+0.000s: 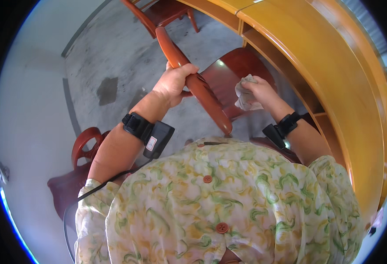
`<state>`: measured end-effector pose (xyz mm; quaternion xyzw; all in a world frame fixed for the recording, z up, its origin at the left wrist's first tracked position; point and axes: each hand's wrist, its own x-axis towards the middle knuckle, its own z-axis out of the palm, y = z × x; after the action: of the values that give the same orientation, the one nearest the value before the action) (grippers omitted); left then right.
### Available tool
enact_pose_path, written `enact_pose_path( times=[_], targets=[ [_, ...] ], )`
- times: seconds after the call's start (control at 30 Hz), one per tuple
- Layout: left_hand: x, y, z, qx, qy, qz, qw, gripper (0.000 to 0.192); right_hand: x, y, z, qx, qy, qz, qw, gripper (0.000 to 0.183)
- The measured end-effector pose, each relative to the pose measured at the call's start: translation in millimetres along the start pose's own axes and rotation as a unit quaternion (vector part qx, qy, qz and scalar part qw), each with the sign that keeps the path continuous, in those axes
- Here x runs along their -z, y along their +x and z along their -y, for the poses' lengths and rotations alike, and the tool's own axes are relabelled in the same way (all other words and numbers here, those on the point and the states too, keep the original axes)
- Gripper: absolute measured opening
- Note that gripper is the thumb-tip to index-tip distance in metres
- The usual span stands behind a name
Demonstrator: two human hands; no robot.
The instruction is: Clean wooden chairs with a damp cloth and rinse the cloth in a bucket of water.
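Note:
A reddish-brown wooden chair stands before me, its backrest top rail (pixel 205 94) running at a slant across the view. My left hand (pixel 175 81) grips this rail near its middle, thumb on top. Beyond the rail lies the chair's glossy seat (pixel 243 71). My right hand (pixel 262 90) holds a crumpled pale cloth (pixel 245 92) over the seat's right side, apart from the top rail. Whether the cloth touches the seat I cannot tell.
A long curved yellow wooden counter (pixel 315 66) with open shelves below runs along the right. Another wooden chair (pixel 167 15) stands at the top, and a dark red chair (pixel 77 175) at the left by the white wall (pixel 31 115). The floor (pixel 124 56) is stained grey concrete.

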<state>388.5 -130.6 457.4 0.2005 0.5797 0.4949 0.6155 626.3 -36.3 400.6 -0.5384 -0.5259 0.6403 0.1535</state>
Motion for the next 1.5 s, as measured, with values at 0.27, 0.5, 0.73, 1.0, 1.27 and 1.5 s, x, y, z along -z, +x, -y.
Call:
enact_pose_path(
  times=[0.27,0.5,0.73,1.0,1.27,1.5],
  targets=[
    [38,34,0,0.002,0.026,0.009,1.0,0.022,-35,-48,-32,0.016,-0.116,-0.017,0.993,0.03],
    [50,90,0,-0.037,-0.012,0.083,0.996,0.033,17,-27,-42,0.116,-0.182,-0.077,0.973,0.034],
    [-8,75,-14,-0.028,0.033,0.089,0.995,0.05,61,-35,-39,0.108,-0.239,-0.227,0.938,0.041],
    [-16,75,-24,0.001,0.021,0.055,0.998,0.049,81,-35,-96,0.109,-0.038,-0.237,0.965,0.039],
    [-18,90,-51,-0.069,0.14,0.012,0.988,0.032,67,-31,-131,0.052,0.032,-0.176,0.982,0.037],
    [12,91,-67,-0.148,0.131,-0.079,0.977,0.037,52,-64,-95,-0.018,0.142,-0.153,0.978,0.032]
  ],
)
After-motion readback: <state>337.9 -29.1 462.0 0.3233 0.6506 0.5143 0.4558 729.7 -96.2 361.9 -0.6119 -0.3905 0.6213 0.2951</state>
